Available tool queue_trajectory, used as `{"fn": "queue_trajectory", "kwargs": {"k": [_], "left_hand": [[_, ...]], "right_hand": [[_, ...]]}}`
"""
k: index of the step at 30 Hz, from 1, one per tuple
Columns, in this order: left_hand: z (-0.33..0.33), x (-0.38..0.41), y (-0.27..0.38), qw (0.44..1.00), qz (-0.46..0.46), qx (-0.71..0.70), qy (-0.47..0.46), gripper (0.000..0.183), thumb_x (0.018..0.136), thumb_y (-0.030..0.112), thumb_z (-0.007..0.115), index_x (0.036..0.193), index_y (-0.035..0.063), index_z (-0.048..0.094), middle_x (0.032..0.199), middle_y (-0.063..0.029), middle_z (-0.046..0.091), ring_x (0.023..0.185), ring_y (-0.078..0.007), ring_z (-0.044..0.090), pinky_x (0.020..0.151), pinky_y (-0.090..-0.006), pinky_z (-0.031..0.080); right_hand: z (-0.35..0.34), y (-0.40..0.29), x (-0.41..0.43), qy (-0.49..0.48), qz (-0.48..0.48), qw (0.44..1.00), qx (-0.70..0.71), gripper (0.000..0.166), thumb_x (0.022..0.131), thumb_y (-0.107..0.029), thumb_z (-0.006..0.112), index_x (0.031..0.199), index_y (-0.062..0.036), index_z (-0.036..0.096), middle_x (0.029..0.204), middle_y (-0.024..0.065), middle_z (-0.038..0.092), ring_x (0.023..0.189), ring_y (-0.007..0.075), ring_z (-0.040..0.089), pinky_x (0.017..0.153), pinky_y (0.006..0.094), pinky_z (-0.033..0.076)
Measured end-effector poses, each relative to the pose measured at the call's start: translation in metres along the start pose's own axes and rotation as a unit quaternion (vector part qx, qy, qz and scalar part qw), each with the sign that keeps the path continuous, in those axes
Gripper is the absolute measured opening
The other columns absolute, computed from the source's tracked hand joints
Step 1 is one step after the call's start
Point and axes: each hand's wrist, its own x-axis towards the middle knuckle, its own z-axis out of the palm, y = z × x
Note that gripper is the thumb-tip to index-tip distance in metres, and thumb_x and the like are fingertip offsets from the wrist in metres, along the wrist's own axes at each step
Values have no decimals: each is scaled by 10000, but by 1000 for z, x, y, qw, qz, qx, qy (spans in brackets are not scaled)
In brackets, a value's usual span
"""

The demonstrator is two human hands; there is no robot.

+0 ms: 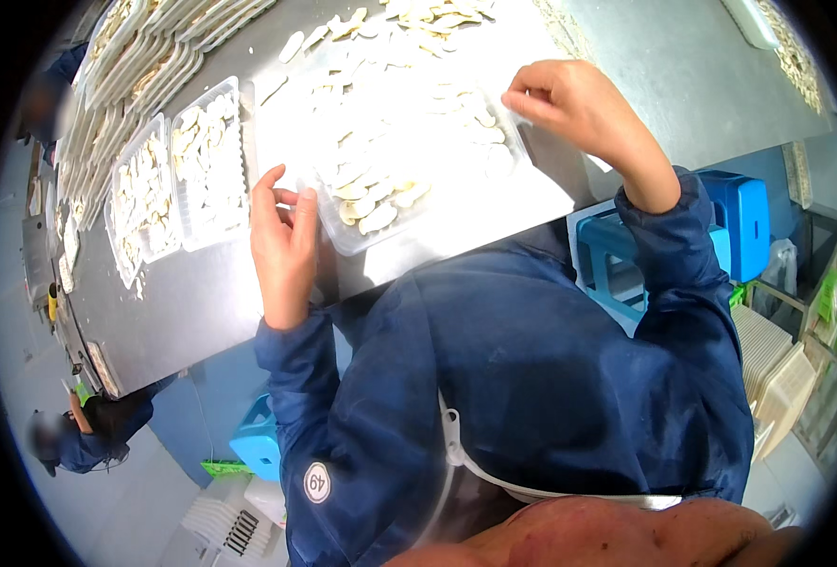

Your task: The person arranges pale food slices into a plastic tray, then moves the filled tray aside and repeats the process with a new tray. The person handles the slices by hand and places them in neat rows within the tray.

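In front of me on a steel table (205, 322), a clear plastic tray (351, 244) holds pale, thin food slices (379, 212). Strong glare washes out much of the tray and its contents. My left hand (283, 244) is at the tray's near-left side, palm up, its fingers apart and no object visible in them. Over by the right rim is my right hand (574, 103), fingers curled and thumb close to the fingertips; whether it pinches the rim or a slice is lost in the glare. More loose slices (436, 18) lie beyond the tray.
Two filled clear trays (209, 163) (145, 191) stand left, beside tall stacks of filled trays (131, 85). A white container (751, 25) sits far right. Blue stools (741, 223) (255, 439) are below the table. Two other people (99, 432) (49, 106) are at the left.
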Motion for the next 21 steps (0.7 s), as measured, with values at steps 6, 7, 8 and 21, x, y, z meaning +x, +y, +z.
{"fn": "queue_trajectory", "kwargs": {"k": [6, 7, 8, 21], "left_hand": [[11, -12, -5, 999, -14, -46, -4, 499, 991, 95, 688, 1462, 23, 541, 996, -48, 603, 778, -119, 511, 736, -265, 478], [12, -13, -7, 998, -16, -56, -4, 498, 988, 88, 685, 1461, 24, 542, 996, -46, 602, 778, -115, 510, 735, -262, 477], [13, -14, -8, 998, -18, -65, -3, 498, 986, 81, 682, 1461, 25, 542, 996, -43, 602, 778, -112, 509, 735, -259, 476], [5, -37, -44, 993, -17, -107, 50, 388, 1046, 88, 651, 1419, 6, 583, 889, 5, 595, 754, -57, 512, 692, -225, 449]], "right_hand": [[7, 46, 43, 31, 58, 997, -36, 288, 1008, -278, 683, 995, -9, 784, 808, 140, 731, 693, 241, 673, 648, 326, 528], [9, 51, 50, 50, 47, 997, -39, 284, 1007, -278, 680, 1003, -13, 784, 823, 138, 739, 712, 247, 685, 665, 334, 537], [13, 58, 57, 69, 36, 996, -42, 280, 1006, -277, 677, 1012, -17, 783, 838, 135, 748, 732, 253, 697, 681, 342, 545], [45, 53, 122, 108, 83, 987, -86, 303, 946, -338, 718, 1014, -54, 795, 897, 137, 778, 823, 350, 740, 753, 438, 582]]}}
